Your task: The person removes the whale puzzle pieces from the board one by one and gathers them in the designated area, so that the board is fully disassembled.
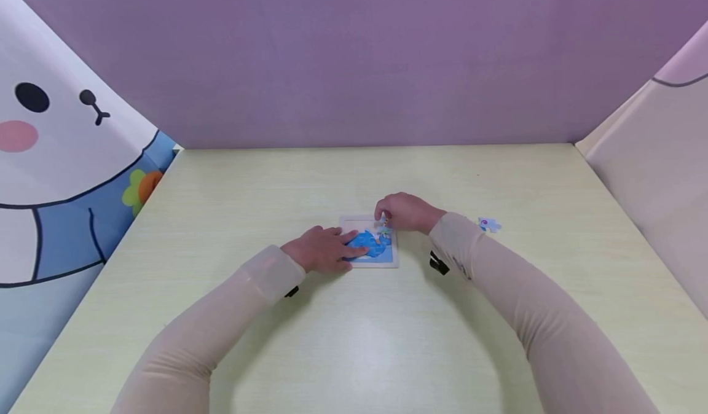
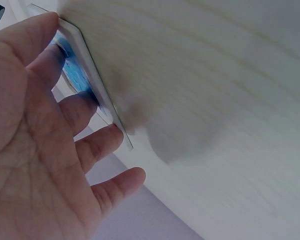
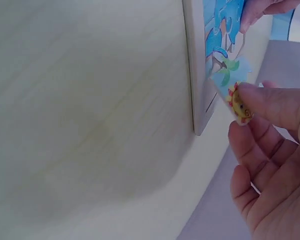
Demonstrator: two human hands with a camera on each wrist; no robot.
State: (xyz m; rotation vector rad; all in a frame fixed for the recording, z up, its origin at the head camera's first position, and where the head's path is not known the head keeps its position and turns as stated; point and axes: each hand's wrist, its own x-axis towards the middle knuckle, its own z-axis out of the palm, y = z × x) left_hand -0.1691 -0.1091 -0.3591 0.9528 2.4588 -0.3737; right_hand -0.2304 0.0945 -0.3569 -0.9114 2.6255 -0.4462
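Observation:
A small framed jigsaw puzzle (image 1: 372,256) with a blue picture lies flat on the table; its pale frame (image 3: 192,65) shows in the right wrist view. My left hand (image 1: 325,250) rests on its left side with fingers spread, the fingertips (image 2: 115,131) touching the frame and picture. Over the upper right corner, my right hand (image 1: 408,212) pinches a puzzle piece (image 3: 230,82) between thumb and forefinger. That piece bears a yellow sun and a green palm, and is tilted above the board. A gap in the picture is partly hidden by it.
Another loose puzzle piece (image 1: 489,224) lies on the table (image 1: 365,352) to the right of the board, beyond my right sleeve. A purple wall (image 1: 354,58) rises at the table's far edge, with a printed cartoon sheet (image 1: 61,174) along the left.

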